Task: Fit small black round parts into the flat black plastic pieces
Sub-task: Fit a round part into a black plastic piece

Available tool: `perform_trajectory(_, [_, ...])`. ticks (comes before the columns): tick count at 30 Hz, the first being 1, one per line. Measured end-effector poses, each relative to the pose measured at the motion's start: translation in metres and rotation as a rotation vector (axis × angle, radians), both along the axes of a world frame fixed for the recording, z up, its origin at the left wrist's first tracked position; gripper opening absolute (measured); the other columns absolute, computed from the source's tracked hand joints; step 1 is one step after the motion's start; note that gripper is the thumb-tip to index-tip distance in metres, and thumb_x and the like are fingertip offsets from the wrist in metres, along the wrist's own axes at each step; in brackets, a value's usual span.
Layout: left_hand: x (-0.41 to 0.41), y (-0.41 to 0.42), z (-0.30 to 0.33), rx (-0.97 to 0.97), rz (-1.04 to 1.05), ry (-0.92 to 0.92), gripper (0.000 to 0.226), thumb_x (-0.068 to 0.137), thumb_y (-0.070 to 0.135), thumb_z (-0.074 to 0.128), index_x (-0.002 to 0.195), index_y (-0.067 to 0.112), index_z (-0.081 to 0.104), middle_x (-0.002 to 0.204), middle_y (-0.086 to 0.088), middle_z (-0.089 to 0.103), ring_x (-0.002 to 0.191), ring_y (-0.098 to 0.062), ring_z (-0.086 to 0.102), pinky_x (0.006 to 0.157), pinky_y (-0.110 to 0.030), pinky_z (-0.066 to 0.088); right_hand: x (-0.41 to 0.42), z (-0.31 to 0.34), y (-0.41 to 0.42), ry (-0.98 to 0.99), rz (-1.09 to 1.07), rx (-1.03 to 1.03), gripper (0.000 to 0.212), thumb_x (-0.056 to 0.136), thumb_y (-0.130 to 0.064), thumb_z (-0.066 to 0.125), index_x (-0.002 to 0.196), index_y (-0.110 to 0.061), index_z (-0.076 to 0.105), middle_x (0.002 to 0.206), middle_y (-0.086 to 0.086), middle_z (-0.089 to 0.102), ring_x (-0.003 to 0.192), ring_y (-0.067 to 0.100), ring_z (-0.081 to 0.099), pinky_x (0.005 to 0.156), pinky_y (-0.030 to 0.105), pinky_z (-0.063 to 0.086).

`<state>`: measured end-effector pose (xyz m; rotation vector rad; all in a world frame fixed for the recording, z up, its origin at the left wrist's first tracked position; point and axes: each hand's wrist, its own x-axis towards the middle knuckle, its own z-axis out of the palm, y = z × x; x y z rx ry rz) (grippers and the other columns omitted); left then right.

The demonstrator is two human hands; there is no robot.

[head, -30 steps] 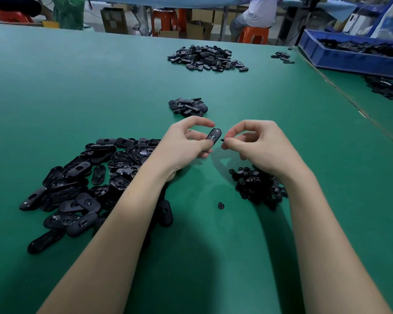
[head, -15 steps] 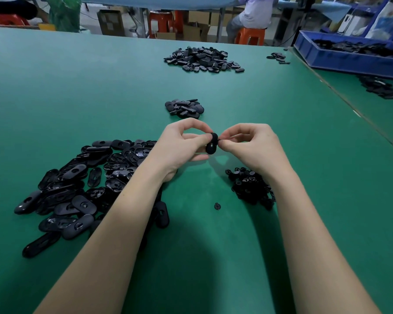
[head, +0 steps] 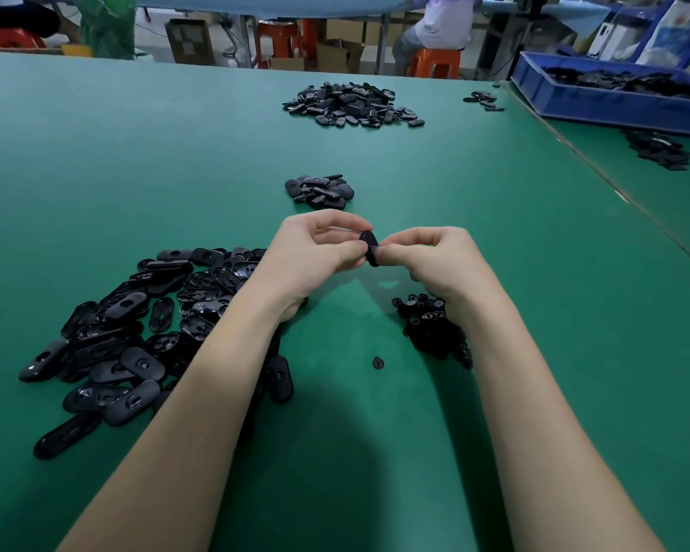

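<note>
1. Piece (head: pixel 369 249) pinched edge-on between both hands, up off the mat (head: pixel 96 153), just above and betw. the two near heaps; prob. held there so both thumbs can bear on it.
2. L hand (head: pixel 315 256): fingers curled, thumb and forefinger clamped on piece's left side. Looks like the steadying grip.
3. R hand (head: pixel 427 258): fingers curled, tips pinched against piece's right side, prob. seating a round part. The part itself can't be made out, hidden behind fingertips.
4. Blanks heap (head: pixel 136 332) left of piece, under L forearm; rounds heap (head: pixel 431 324) right of piece, under R wrist. Each stock sits on the side of the hand that draws from it, by the look of it.
5. One stray round (head: pixel 378 362) on mat nearer than piece, just left of rounds heap.
6. Small pile (head: pixel 319 191) just beyond piece, likely finished ones set fwd out of the way; can't confirm at this size.
7. Big pile (head: pixel 353 105) well beyond piece; bin (head: pixel 614 109) far right of it, cut off by frame edge.
8. Whether the round is fully home: can't tell. Part of blanks heap hidden by L arm.
</note>
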<state>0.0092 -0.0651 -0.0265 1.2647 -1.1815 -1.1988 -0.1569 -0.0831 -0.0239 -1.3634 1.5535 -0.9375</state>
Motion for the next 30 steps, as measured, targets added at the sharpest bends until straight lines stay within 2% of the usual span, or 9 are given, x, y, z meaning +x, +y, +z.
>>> perform_trajectory(6, [0.0009, 0.0018, 0.0018, -0.003, -0.016, -0.083, 0.022, 0.086, -0.004, 0.07, 0.096, 0.015, 0.073, 0.093, -0.01, 0.078, 0.079, -0.017, 0.073, 0.086, -0.024, 0.059, -0.0035, 0.0013, 0.0014, 0.01, -0.006, 0.017, 0.011, 0.072, -0.028, 0.088, 0.075, -0.025, 0.077, 0.049, -0.022, 0.057, 0.043, -0.013, 0.047, 0.037, 0.007, 0.029])
perform_trajectory(13, [0.0017, 0.0035, 0.0041, -0.007, -0.052, -0.151, 0.024, 0.085, -0.006, 0.067, 0.094, 0.016, 0.072, 0.08, 0.0, 0.077, 0.077, -0.013, 0.072, 0.084, -0.02, 0.057, -0.0038, 0.0027, 0.0026, 0.068, 0.001, -0.005, 0.017, 0.07, -0.031, 0.09, 0.079, -0.027, 0.075, 0.064, -0.014, 0.058, 0.043, -0.012, 0.048, 0.037, 0.009, 0.03])
perform_trajectory(17, [0.0018, 0.0031, 0.006, 0.036, -0.021, 0.022, 0.026, 0.087, -0.011, 0.062, 0.095, 0.013, 0.069, 0.084, -0.005, 0.077, 0.077, -0.017, 0.074, 0.079, -0.019, 0.058, -0.0039, 0.0041, 0.0032, 0.001, 0.039, -0.006, 0.022, 0.072, -0.04, 0.09, 0.086, -0.028, 0.077, 0.074, -0.013, 0.074, 0.054, -0.01, 0.056, 0.053, 0.015, 0.041])
perform_trajectory(20, [0.001, 0.0012, 0.0069, 0.046, -0.014, 0.136, 0.028, 0.089, -0.011, 0.058, 0.101, 0.012, 0.069, 0.088, -0.007, 0.077, 0.084, -0.019, 0.075, 0.083, -0.021, 0.058, -0.0044, 0.0041, 0.0037, -0.049, 0.053, -0.029, 0.023, 0.074, -0.044, 0.087, 0.082, -0.024, 0.077, 0.072, -0.014, 0.073, 0.049, -0.008, 0.051, 0.057, 0.018, 0.038])
perform_trajectory(21, [-0.0001, 0.001, 0.0064, 0.027, -0.013, 0.098, 0.027, 0.089, -0.01, 0.06, 0.1, 0.012, 0.07, 0.087, -0.005, 0.077, 0.083, -0.018, 0.074, 0.084, -0.021, 0.058, -0.0039, 0.0037, 0.0039, -0.058, 0.061, -0.047, 0.023, 0.075, -0.043, 0.087, 0.081, -0.024, 0.077, 0.068, -0.013, 0.071, 0.048, -0.006, 0.049, 0.055, 0.016, 0.038])
perform_trajectory(23, [-0.0026, 0.0013, 0.0057, -0.04, 0.011, -0.094, 0.02, 0.088, -0.003, 0.066, 0.096, 0.015, 0.072, 0.081, 0.001, 0.075, 0.076, -0.011, 0.071, 0.081, -0.019, 0.057, -0.0022, 0.003, 0.0031, -0.051, 0.064, -0.099, 0.02, 0.075, -0.041, 0.087, 0.077, -0.025, 0.076, 0.064, -0.012, 0.069, 0.051, -0.002, 0.05, 0.05, 0.011, 0.037])
perform_trajectory(25, [-0.0024, 0.0018, 0.0061, -0.073, 0.03, -0.215, 0.015, 0.088, 0.003, 0.07, 0.093, 0.017, 0.07, 0.078, 0.002, 0.073, 0.071, -0.008, 0.067, 0.077, -0.018, 0.056, -0.0009, 0.0031, 0.0022, -0.028, 0.066, -0.13, 0.019, 0.076, -0.041, 0.087, 0.076, -0.026, 0.075, 0.067, -0.009, 0.072, 0.057, 0.002, 0.054, 0.05, 0.011, 0.038])
perform_trajectory(27, [-0.0005, 0.0026, 0.0076, -0.057, 0.013, -0.206, 0.014, 0.089, 0.004, 0.069, 0.095, 0.016, 0.069, 0.081, -0.004, 0.076, 0.073, -0.011, 0.067, 0.08, -0.023, 0.056, -0.0009, 0.0036, 0.0015, -0.013, 0.09, -0.136, 0.017, 0.077, -0.039, 0.085, 0.076, -0.026, 0.075, 0.068, -0.009, 0.072, 0.06, 0.005, 0.054, 0.052, 0.014, 0.039])
perform_trajectory(30, [0.0002, 0.0039, 0.0087, -0.053, 0.002, -0.234, 0.014, 0.089, 0.005, 0.069, 0.096, 0.016, 0.068, 0.086, -0.008, 0.077, 0.077, -0.013, 0.069, 0.089, -0.029, 0.055, -0.002, 0.0047, 0.0017, 0.0, 0.11, -0.149, 0.014, 0.078, -0.034, 0.084, 0.075, -0.025, 0.074, 0.063, -0.011, 0.066, 0.057, 0.005, 0.05, 0.048, 0.012, 0.036])
